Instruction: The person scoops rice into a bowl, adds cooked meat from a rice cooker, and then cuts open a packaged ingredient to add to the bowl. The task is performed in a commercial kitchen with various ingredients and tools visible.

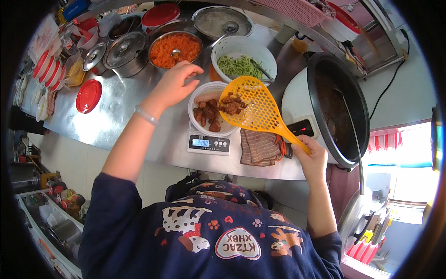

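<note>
My right hand (310, 153) grips the handle of a yellow slotted skimmer (259, 110) that carries a few brown meat pieces over a round white container (199, 96). The container holds more brown meat and stands on a small digital scale (208, 144). My left hand (175, 83) is open, fingers spread, hovering just left of the container and in front of a metal bowl of chopped carrot (175, 49). A bracelet is on my left wrist.
A white bowl of green shreds (241, 63) stands behind the container. A large dark cooker pot (337, 109) with a ladle stands at right. A folded striped cloth (258, 148), lidded steel pots (123, 51) and red lids (88, 95) are on the steel counter (121, 111).
</note>
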The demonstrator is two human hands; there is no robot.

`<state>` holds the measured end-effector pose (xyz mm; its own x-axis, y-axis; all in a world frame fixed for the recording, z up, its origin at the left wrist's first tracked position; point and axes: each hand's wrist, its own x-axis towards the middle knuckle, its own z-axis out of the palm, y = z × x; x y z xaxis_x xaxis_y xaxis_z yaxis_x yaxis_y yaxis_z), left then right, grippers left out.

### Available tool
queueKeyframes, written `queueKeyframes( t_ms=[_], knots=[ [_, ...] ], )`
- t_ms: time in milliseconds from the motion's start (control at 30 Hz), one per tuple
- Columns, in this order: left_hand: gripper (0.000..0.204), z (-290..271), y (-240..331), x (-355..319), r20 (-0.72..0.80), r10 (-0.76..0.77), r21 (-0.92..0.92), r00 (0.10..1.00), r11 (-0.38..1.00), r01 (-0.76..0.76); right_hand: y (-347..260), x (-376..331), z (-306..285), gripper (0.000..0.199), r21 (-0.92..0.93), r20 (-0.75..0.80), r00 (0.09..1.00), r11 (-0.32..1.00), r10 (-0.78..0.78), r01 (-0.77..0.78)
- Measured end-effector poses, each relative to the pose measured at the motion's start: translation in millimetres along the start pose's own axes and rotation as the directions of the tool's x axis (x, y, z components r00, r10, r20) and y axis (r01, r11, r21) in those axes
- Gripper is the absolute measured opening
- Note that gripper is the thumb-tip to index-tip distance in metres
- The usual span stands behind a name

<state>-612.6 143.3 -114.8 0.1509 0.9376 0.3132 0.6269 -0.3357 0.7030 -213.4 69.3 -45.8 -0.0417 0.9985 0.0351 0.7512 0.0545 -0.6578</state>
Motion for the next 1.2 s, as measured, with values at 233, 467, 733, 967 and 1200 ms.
queueKeyframes(
  t_ms=[233,467,733,967,1200],
  knots=[
    [0.018,4,4,-97,-0.193,-0.118,0.035,0.974,0.991,0.127,4,0,4,0.024,0.066,-0.004,1.000,0.998,-0.007,0.008],
    [0.018,16,3,-137,-0.197,-0.303,-0.007,0.932,0.951,0.308,6,-2,6,0.024,0.071,-0.004,1.000,0.997,-0.031,0.031],
    [0.020,29,10,-129,-0.181,-0.136,0.096,0.974,0.983,0.155,9,-6,9,0.025,0.059,-0.024,1.000,0.998,-0.020,0.021],
    [0.031,51,23,-77,-0.118,0.066,0.297,0.991,0.955,-0.028,6,-8,12,0.026,0.020,-0.036,0.999,1.000,-0.020,0.021],
    [0.033,50,29,-57,-0.132,0.107,0.279,0.985,0.958,-0.067,2,-10,14,0.025,-0.113,-0.089,0.990,0.988,-0.112,0.102]
  ],
)
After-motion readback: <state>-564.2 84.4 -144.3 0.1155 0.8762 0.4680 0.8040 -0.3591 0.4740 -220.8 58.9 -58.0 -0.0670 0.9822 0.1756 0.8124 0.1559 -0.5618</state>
